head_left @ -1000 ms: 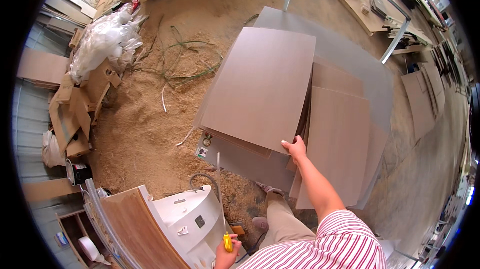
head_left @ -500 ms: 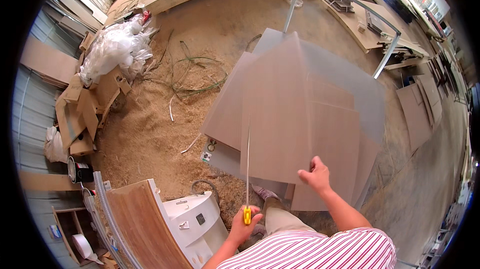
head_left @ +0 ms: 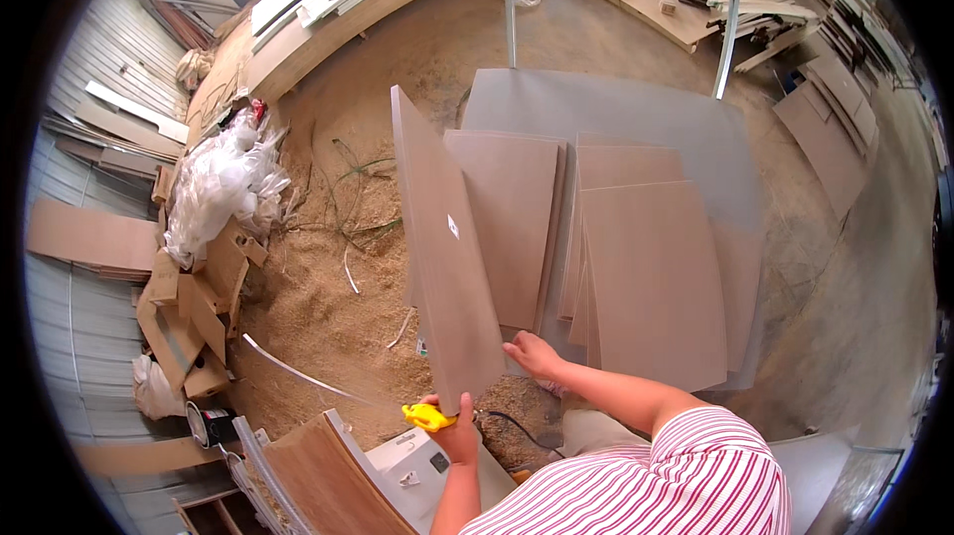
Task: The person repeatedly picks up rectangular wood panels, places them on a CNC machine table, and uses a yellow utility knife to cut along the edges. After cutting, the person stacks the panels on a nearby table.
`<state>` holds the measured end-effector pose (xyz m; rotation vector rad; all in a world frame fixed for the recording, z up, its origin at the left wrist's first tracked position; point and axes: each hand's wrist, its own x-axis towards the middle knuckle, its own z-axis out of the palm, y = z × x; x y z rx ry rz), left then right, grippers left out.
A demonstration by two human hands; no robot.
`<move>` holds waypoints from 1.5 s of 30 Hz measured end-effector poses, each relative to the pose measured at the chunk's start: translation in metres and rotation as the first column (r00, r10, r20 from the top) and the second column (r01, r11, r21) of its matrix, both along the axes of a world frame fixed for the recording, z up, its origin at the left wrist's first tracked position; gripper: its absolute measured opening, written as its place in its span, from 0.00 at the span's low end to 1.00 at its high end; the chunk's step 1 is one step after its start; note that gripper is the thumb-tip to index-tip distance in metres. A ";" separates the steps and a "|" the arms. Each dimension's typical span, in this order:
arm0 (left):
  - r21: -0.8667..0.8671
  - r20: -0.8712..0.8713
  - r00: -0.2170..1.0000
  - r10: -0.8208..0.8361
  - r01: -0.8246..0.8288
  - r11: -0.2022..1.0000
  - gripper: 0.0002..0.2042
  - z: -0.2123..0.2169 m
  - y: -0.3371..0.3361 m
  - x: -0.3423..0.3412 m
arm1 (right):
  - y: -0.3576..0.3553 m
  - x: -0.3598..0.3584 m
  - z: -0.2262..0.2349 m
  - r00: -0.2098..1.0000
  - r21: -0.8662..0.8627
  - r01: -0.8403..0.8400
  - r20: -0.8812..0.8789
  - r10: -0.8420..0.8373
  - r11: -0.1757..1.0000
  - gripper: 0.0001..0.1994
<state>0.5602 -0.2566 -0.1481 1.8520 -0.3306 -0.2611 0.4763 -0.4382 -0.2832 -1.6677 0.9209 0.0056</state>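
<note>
Brown wood-toned panel (head_left: pixel 445 277) tipped up on edge, its long axis running from the two hands forward and slightly left.

It rises ahead of both hands, left of the left-hand stack of panels (head_left: pixel 505 222) on the grey sheet (head_left: pixel 616 103), broad face turned right. The left hand (head_left: pixel 455 428) is nearer the panel's near end: its fingers are closed around a yellow tool (head_left: pixel 427 418), while the thumb lies up against the panel's bottom end. The right hand (head_left: pixel 535 354) comes across from the right, fingertips drawn together at the panel's lower right edge; whether they grip it or merely touch, I cannot tell. A pale thin strip (head_left: pixel 298 369) reaches out leftward from near the tool, over the sawdust.
</note>
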 end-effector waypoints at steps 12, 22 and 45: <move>-0.017 -0.132 0.923 0.361 -0.366 0.930 0.35 0.182 0.053 -0.031 | 0.075 0.078 -0.075 0.890 0.968 0.199 -0.113 -0.442 0.153 0.48; 0.106 -0.651 0.526 0.548 -0.651 0.751 0.23 0.229 0.262 -0.177 | 0.130 -0.036 -0.045 0.889 0.945 0.304 -0.327 -0.320 -0.122 0.39; 0.233 -0.006 0.447 0.894 -0.869 0.436 0.19 0.249 0.423 -0.640 | 0.358 -0.121 0.282 0.658 0.520 -0.736 0.698 0.282 0.433 0.28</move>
